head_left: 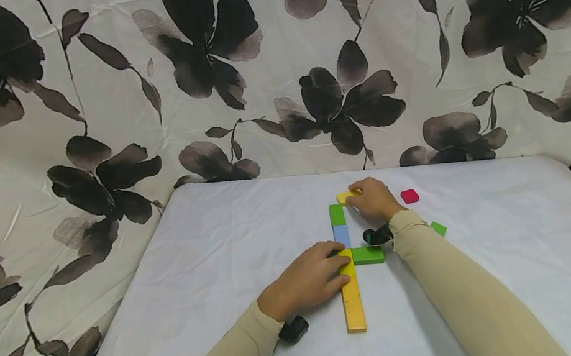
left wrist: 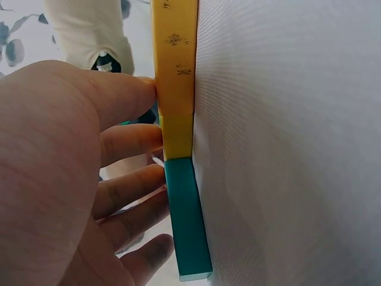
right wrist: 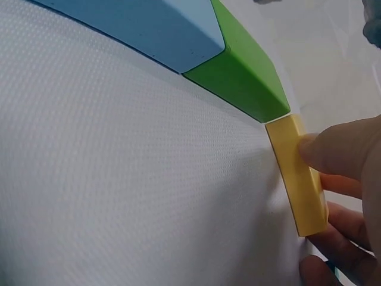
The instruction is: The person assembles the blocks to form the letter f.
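Observation:
A row of flat blocks runs away from me on the white table: a long orange-yellow block [head_left: 353, 305], a short yellow block [head_left: 351, 269], a blue block [head_left: 341, 236] and a green block [head_left: 337, 214]. A longer green block [head_left: 368, 255] juts right from the row. My left hand [head_left: 305, 278] rests its spread fingertips on the row around the short yellow block; its thumb touches the orange-yellow one [left wrist: 174, 59] in the left wrist view. At the far end, my right hand [head_left: 374, 199] pinches a yellow block [right wrist: 296, 176], whose end meets the green block's [right wrist: 241, 80] corner.
Right of the row lie a red block [head_left: 410, 196] and a small green block [head_left: 438, 228], the latter partly behind the right sleeve [head_left: 452, 276]. A flower-patterned cloth [head_left: 278, 66] hangs behind the white-covered table [head_left: 526, 226].

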Action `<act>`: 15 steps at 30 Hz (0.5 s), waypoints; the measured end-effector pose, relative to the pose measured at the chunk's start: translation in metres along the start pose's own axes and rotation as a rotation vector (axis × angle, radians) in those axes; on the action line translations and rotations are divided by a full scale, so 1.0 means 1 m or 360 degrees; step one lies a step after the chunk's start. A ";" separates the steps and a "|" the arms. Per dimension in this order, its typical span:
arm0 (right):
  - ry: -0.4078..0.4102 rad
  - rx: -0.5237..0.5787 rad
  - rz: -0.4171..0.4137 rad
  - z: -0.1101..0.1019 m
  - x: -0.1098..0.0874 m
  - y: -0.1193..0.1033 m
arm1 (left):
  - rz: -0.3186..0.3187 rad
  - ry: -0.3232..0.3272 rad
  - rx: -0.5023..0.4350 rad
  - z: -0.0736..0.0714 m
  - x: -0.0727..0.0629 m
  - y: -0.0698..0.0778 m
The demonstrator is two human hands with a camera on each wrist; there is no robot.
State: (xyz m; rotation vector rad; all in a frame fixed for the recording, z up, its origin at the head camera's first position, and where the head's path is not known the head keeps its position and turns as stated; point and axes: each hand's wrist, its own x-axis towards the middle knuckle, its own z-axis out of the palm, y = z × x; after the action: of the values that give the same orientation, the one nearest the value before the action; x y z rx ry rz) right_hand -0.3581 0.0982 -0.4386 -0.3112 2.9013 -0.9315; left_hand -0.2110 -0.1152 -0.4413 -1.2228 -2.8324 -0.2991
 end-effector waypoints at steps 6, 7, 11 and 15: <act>-0.0018 -0.0008 -0.0005 0.001 -0.001 0.000 | -0.0007 -0.0004 -0.0003 0.001 0.000 0.000; -0.0020 -0.0009 -0.0007 0.001 0.000 0.000 | -0.0006 -0.0004 -0.0001 0.001 0.000 0.000; -0.0022 -0.0015 -0.0017 0.000 0.000 0.000 | -0.0003 0.0004 0.0004 0.001 0.000 0.000; -0.0022 -0.0023 -0.0032 -0.001 -0.001 -0.001 | 0.0003 0.0013 -0.0005 0.001 0.000 0.000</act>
State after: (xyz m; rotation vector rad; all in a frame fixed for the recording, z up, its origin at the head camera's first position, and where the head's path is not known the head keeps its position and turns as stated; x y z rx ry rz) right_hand -0.3573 0.0977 -0.4371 -0.3474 2.8991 -0.9079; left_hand -0.2114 -0.1149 -0.4427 -1.2215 -2.8247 -0.3079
